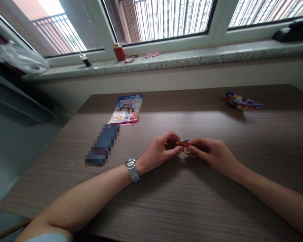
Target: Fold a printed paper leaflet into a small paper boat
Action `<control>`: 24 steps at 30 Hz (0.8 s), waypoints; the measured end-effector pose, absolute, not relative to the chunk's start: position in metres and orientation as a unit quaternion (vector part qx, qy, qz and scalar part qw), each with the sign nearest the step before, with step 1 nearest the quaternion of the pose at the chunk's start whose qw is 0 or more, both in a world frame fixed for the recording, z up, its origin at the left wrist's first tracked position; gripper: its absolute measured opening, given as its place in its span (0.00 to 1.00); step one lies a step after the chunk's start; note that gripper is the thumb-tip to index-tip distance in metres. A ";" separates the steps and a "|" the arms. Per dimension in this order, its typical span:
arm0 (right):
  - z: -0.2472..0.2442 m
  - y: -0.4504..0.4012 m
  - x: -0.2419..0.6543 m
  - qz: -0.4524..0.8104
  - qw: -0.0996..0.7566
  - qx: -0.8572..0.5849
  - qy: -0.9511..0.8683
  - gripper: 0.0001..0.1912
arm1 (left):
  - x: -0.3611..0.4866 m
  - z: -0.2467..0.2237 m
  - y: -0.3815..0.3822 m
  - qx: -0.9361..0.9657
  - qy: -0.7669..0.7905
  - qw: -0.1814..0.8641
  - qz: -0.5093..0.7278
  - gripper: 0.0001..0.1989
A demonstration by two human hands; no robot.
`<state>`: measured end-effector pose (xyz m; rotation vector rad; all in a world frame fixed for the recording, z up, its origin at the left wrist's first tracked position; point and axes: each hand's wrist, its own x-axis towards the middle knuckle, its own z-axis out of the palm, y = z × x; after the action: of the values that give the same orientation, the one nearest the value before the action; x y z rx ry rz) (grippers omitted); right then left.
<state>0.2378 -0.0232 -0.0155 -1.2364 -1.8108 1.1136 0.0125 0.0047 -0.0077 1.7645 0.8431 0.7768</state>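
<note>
A small folded piece of printed paper (pixel 183 147), red, yellow and white, is pinched between my two hands above the middle of the table. My left hand (pixel 161 149), with a silver watch at the wrist, grips its left side between thumb and fingers. On the other side, my right hand (pixel 210 151) holds the right edge with thumb and fingertips. Part of the paper is hidden behind the fingers. A folded blue and red paper piece (pixel 242 102) lies on the far right of the table.
Colourful leaflets (pixel 128 109) lie on the wooden table (pixel 151 208) at the back left, beside a pixelated dark object (pixel 103 144). A red item (pixel 119 53), a small dark item (pixel 86 60) and a plastic bag (pixel 20 58) rest on the windowsill.
</note>
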 end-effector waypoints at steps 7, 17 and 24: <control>-0.023 -0.022 0.243 0.263 0.324 -0.469 -0.778 0.05 | 0.010 -0.003 0.005 0.764 0.339 0.451 0.314 0.07; -0.019 -0.023 0.239 0.208 0.358 -0.440 -0.797 0.05 | 0.009 -0.007 0.008 0.783 0.336 0.414 0.322 0.06; -0.015 -0.023 0.239 0.202 0.368 -0.412 -0.809 0.06 | 0.011 -0.008 0.004 0.800 0.320 0.392 0.321 0.09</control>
<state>0.2387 -0.0227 -0.0154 -1.0594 -2.0771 0.5199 0.0105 0.0043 -0.0080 2.0326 0.8136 0.8150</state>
